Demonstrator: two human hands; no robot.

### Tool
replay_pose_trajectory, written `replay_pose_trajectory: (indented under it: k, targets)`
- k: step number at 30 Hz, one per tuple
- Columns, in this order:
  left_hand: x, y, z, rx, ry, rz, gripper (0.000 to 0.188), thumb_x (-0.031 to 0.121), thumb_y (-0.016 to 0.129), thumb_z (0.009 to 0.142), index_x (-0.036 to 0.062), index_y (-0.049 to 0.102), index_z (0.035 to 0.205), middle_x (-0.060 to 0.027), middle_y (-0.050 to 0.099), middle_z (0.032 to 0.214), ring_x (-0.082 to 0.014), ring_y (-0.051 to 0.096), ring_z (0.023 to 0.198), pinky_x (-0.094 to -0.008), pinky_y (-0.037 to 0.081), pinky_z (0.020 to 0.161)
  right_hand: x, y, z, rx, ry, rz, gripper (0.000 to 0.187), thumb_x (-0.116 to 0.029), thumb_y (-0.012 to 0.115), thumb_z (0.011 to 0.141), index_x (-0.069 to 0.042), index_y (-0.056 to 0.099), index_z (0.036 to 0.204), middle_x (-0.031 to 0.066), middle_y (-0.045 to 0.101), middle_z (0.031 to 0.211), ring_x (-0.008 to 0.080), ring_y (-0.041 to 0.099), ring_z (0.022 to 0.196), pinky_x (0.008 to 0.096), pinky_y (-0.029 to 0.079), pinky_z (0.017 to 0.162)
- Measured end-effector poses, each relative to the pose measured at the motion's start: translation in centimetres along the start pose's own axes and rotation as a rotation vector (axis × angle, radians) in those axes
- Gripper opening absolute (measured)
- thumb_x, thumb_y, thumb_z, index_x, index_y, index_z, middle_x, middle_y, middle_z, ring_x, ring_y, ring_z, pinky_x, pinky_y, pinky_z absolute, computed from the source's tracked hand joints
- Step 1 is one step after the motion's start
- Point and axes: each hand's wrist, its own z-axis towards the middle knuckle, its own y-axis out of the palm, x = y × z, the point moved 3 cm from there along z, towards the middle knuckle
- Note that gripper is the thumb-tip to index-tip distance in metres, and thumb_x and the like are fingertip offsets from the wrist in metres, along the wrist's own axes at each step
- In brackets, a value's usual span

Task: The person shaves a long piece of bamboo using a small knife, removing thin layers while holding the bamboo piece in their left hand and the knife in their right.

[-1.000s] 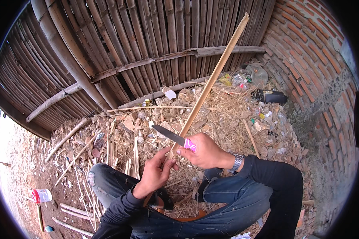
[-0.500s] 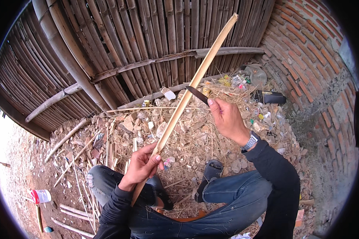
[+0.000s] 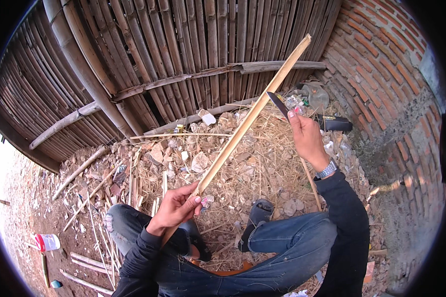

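Left hand [image 3: 176, 208] gripping bamboo strip [image 3: 248, 121], straw litter [image 3: 243, 163] beneath

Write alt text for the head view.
The left hand grips a long bamboo strip angled up toward a bamboo fence, while the right hand holds a knife beside it, above straw litter.

Bamboo strip [image 3: 248, 121] pale, smooth, matt; knife blade [image 3: 277, 104] dark metal; wall [image 3: 381, 64] rough brick.

Long pale bamboo strip [image 3: 248, 121] slanting upward, dark knife [image 3: 277, 105] beside it.
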Motion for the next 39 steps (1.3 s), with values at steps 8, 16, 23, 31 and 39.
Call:
replay_pose_trajectory:
  k: [8,16,23,31,39]
  targets:
    - [0.0,-0.4,0.3,0.058,-0.003,-0.023,0.046,0.009,0.059,0.106,0.0003,0.050,0.150,-0.0018,0.062,0.068,-0.0026,0.045,0.045,-0.0196,0.032,0.040,-1.3,2.1,-1.4,-0.166,0.002,0.056,0.054,-0.036,0.049,0.109,0.003,0.055,0.073,0.0171,0.045,0.053,0.0301,0.045,0.048,0.0457,0.037,0.052]
    - [-0.7,-0.5,0.4,0.043,-0.030,-0.027,0.048,0.007,0.058,0.106,0.0053,0.048,0.153,-0.0038,0.064,0.071,-0.0030,0.045,0.046,-0.0201,0.033,0.041,-1.5,2.7,-2.8,-0.287,0.056,0.135,0.054,-0.035,0.050,0.109,0.002,0.056,0.069,0.0116,0.044,0.050,0.0224,0.043,0.046,0.0438,0.036,0.050]
    - [0.0,-0.4,1.2,0.052,-0.004,-0.081,0.047,0.007,0.058,0.106,0.0020,0.048,0.152,-0.0027,0.063,0.070,-0.0027,0.044,0.046,-0.0196,0.033,0.042,-2.8,2.7,-2.4,-0.354,0.002,0.167,0.056,-0.036,0.050,0.109,0.001,0.057,0.068,0.0096,0.043,0.049,0.0196,0.042,0.044,0.0410,0.034,0.047]
    - [0.1,-0.2,1.1,0.077,-0.033,-0.086,0.048,0.009,0.058,0.106,0.0019,0.047,0.152,-0.0015,0.062,0.069,-0.0024,0.044,0.046,-0.0189,0.032,0.042,-6.5,5.6,-7.3,-0.583,-0.118,0.205,0.050,-0.032,0.051,0.109,0.000,0.060,0.072,0.0140,0.049,0.051,0.0241,0.046,0.043,0.0426,0.037,0.048]
    - [1.5,-0.2,0.5,0.094,0.063,-0.073,0.048,0.010,0.059,0.106,0.0035,0.048,0.152,-0.0005,0.062,0.069,-0.0023,0.044,0.046,-0.0188,0.033,0.042,-5.6,4.2,-4.1,-0.359,-0.052,0.332,0.050,-0.034,0.050,0.110,-0.001,0.059,0.072,0.0064,0.045,0.051,0.0151,0.045,0.047,0.0365,0.036,0.049]
